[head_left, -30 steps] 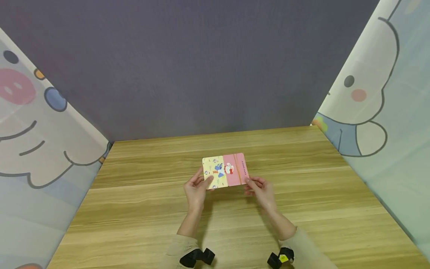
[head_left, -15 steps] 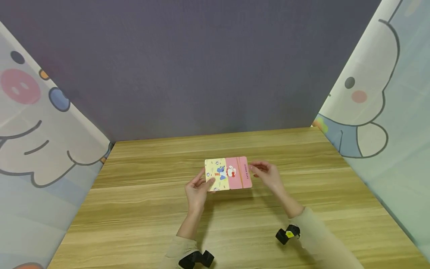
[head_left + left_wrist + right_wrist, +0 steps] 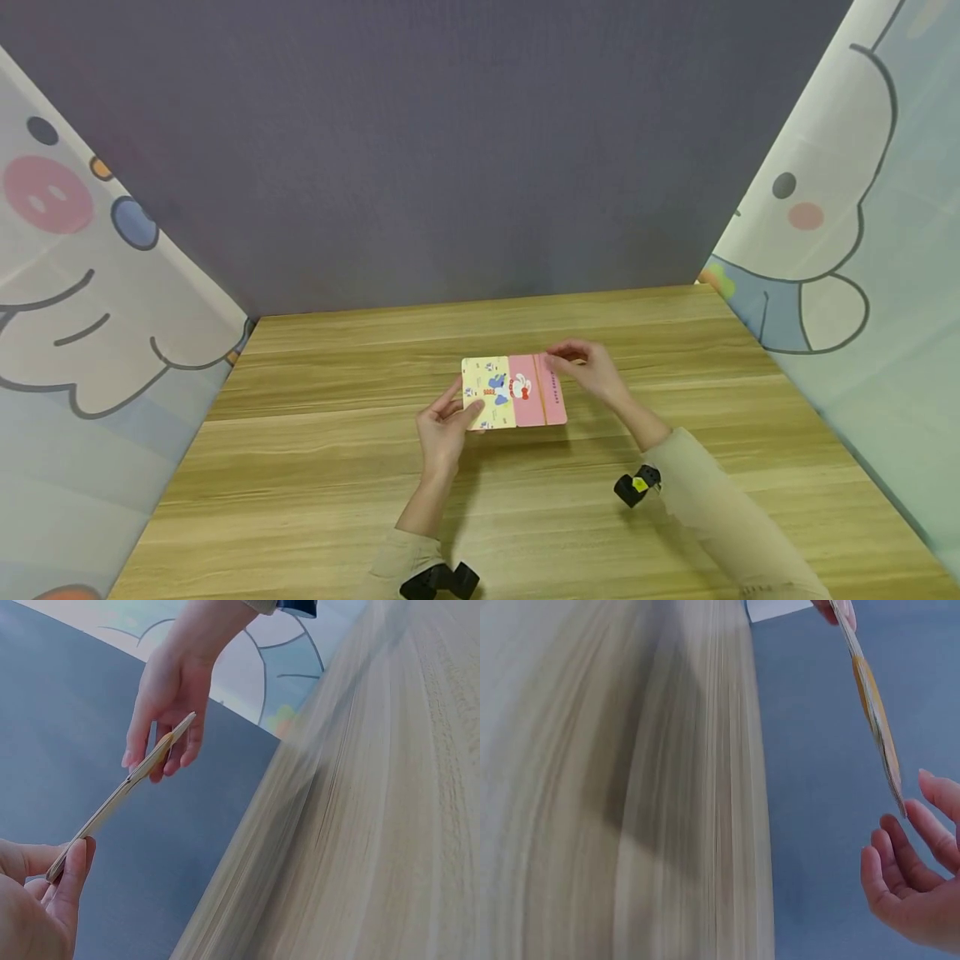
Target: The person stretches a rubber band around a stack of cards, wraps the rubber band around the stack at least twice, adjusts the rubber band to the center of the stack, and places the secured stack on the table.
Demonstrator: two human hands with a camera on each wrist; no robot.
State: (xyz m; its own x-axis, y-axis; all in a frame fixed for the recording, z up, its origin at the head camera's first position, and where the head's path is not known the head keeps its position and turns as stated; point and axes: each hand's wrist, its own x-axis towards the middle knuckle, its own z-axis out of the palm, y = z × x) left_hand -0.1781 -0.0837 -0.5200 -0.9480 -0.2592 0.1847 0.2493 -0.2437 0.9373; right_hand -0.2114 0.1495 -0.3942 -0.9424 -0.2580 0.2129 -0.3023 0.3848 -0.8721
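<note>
A small, thin notebook [image 3: 491,404] has a yellow and pink cartoon cover, with a narrow orange band [image 3: 540,392] across its pink part. My left hand [image 3: 441,433] pinches its yellow end, thumb on the cover and fingers behind. At the upper right corner, the fingertips of my right hand [image 3: 596,373] overlap the pink end. Seen edge-on in the right wrist view, the notebook [image 3: 889,761] has its tip at the index finger, while the right thumb stands off from it. The left wrist view shows the right hand [image 3: 176,686] straddling the far end with loosely spread fingers.
The notebook is held above a wooden table [image 3: 337,467] and casts a shadow on it. A dark grey panel [image 3: 465,150] rises behind the table, and cartoon-printed curtains [image 3: 810,308] flank both sides. Black cameras [image 3: 636,486] are strapped to both wrists.
My right hand has let go of the notebook's lower right corner, swung outward, and come back to the upper right corner. The notebook has shifted slightly right in my left hand's grip.
</note>
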